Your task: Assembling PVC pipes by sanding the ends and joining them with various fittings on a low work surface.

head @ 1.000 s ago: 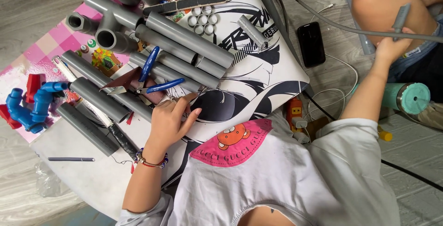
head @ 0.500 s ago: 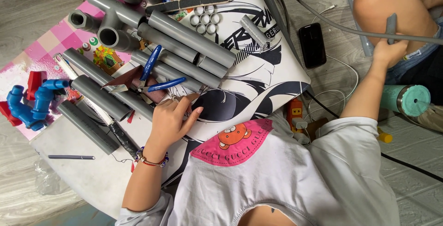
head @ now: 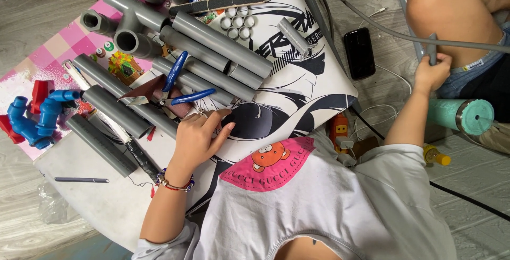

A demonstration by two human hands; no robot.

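Grey pipe lengths (head: 212, 42) lie loose, unjoined, beyond the left hand (head: 197, 139), which rests flat with fingers spread, holding nothing; blue-handled pliers (head: 180, 92) lie untouched just past its fingertips. The right hand (head: 433, 71), well apart, is closed around a thin grey tube (head: 431, 47).

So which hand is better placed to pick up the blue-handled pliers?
Probably the left hand: it rests open on the board right beside the blue-handled pliers. The right hand is off the board, closed around a thin grey tube.
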